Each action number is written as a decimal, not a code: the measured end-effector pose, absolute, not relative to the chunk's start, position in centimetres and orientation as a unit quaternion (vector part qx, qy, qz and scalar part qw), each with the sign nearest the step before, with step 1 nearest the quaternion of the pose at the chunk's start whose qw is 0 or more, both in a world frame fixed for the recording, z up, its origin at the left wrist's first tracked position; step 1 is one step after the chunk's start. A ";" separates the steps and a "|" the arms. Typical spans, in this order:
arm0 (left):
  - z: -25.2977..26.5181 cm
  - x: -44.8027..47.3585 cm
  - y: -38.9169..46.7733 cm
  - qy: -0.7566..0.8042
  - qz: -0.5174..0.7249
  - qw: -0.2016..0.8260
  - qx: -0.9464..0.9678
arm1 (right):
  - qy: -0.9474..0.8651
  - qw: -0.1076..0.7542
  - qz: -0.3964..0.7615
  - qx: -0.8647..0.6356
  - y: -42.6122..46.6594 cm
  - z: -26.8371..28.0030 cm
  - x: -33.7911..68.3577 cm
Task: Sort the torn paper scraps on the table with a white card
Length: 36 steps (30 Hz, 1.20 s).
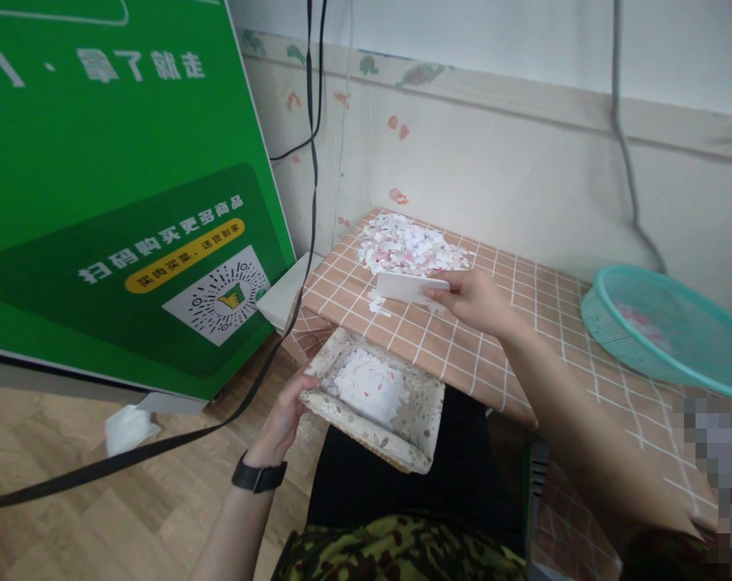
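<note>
In the head view, your left grip is closed around the left end of a shallow, patterned tray, thumb over the rim. The tray is held over your lap, just off the near edge of the bench; whether it touches that edge, you cannot tell from here. A heap of white shreds with a few red flecks lies inside it.

Your right grip pinches the right end of a flat white card between thumb and fingers. The card is above the bench, between you and a spread pile of white and pinkish paper scraps towards the far left corner. A few loose scraps lie on the near side of the card, by its left end. Whether its lower edge meets the cloth is unclear.

The bench wears a brown cloth with white grid lines. At its right stands a teal mesh basket with pinkish bits inside. To your left rises a green panel with white lettering, and a black strap hangs in front of it.
</note>
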State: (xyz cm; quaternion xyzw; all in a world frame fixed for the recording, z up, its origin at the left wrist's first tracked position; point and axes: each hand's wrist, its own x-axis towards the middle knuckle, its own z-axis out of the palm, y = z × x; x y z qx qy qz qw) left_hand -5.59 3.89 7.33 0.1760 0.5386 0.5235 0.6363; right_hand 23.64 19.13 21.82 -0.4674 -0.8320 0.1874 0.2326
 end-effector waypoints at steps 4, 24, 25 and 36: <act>7.2 -5.6 3.9 0.544 0.520 0.635 0.173 | -0.839 0.229 0.197 -0.454 18.9 21.5 23.0; 7.3 -5.6 3.8 0.531 0.517 0.648 0.176 | -0.841 0.225 0.171 -0.461 18.8 22.1 21.9; 7.3 -5.6 3.8 0.532 0.519 0.646 0.175 | -0.839 0.228 0.171 -0.464 18.8 22.1 21.9; 6.9 -5.7 3.8 0.541 0.515 0.642 0.175 | -0.847 0.218 0.176 -0.452 18.7 22.2 21.9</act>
